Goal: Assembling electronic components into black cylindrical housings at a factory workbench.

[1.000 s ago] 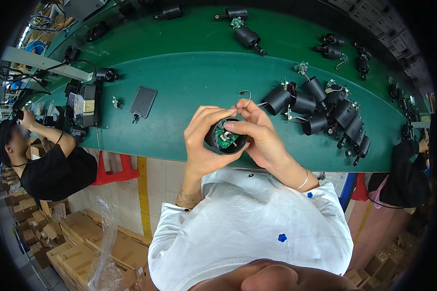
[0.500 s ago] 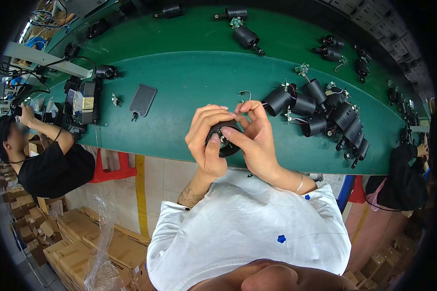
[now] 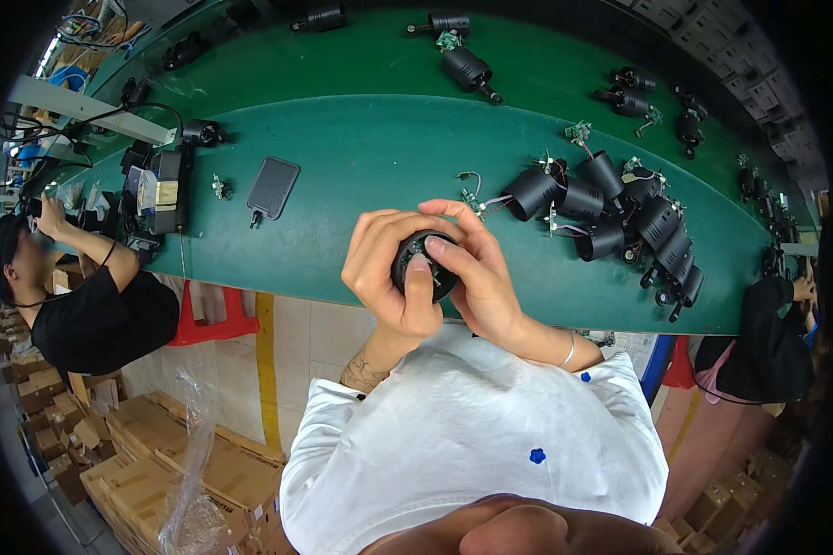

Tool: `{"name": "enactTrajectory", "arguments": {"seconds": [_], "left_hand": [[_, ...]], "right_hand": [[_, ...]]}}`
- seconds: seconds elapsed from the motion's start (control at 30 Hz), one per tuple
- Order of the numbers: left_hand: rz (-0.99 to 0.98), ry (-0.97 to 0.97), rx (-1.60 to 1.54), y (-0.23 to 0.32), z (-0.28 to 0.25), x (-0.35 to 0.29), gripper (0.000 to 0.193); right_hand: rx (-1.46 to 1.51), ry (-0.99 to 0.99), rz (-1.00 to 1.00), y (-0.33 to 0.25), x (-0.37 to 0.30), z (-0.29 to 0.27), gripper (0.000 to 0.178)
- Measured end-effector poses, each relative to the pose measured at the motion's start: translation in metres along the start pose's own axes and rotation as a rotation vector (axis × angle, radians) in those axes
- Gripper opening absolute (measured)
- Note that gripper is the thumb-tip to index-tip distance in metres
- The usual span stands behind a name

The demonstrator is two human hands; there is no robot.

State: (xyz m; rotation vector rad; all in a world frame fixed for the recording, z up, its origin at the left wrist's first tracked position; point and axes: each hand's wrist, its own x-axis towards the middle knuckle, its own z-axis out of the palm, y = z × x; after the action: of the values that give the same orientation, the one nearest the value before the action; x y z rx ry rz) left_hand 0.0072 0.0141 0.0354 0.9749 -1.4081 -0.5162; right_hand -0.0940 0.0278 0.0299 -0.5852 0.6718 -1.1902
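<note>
To the right of the hands, a heap of black cylindrical housings with wired green circuit boards is lying on the smooth green worktop, near but apart from the fingers. A small green board with a grey wire is resting just beyond the right fingertips. Further left, a flat black rounded rectangular piece and a small loose green-and-white board are lying near a black boxy device with a pale label. People in black tops are sitting on either side.

The loose flat piece and the loose board at left are numbering one each, and two people are showing; the heap is overlapping too much for counting.

Both hands are holding one round, hollow black housing above the worktop's near edge, its mouth facing up. The left hand is wrapping its left side, fingers curled; the right hand is cupping the right, partly closed. Both thumbs are pressing into the mouth, largely covering the green board inside.

A second ago that board was showing plainly, under the right thumb alone; now the left thumb is lying over it too.
</note>
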Motion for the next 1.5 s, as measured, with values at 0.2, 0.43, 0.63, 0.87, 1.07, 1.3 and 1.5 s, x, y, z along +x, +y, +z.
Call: {"name": "enactTrajectory", "arguments": {"seconds": [0.2,0.43,0.63,0.87,1.07,1.3,1.5], "left_hand": [[0.064,-0.021,0.053,0.001,-0.003,0.001,0.031],[0.084,-0.036,0.028,-0.001,-0.001,0.001,0.029],[0.114,-0.064,0.005,-0.004,-0.001,0.0,0.031],[0.201,0.12,0.055,-0.013,0.008,-0.009,0.038],[0.318,0.044,0.328,-0.016,0.0,-0.027,0.043],[0.269,-0.086,0.459,-0.013,0.007,-0.029,0.054],[-0.078,-0.174,-0.079,-0.018,0.006,-0.032,0.062]], "right_hand": [[0.012,-0.075,-0.037,0.002,0.0,-0.005,0.041],[0.052,-0.11,-0.147,0.0,0.001,-0.008,0.047],[0.018,-0.109,-0.202,0.001,0.001,-0.009,0.048],[-0.005,0.076,-0.312,-0.005,0.005,-0.007,0.048],[-0.255,0.166,-0.668,-0.005,0.014,-0.016,0.053],[-0.489,0.195,-0.936,-0.004,0.024,-0.027,0.061],[-0.779,0.196,-1.132,0.0,0.03,-0.035,0.064]]}}
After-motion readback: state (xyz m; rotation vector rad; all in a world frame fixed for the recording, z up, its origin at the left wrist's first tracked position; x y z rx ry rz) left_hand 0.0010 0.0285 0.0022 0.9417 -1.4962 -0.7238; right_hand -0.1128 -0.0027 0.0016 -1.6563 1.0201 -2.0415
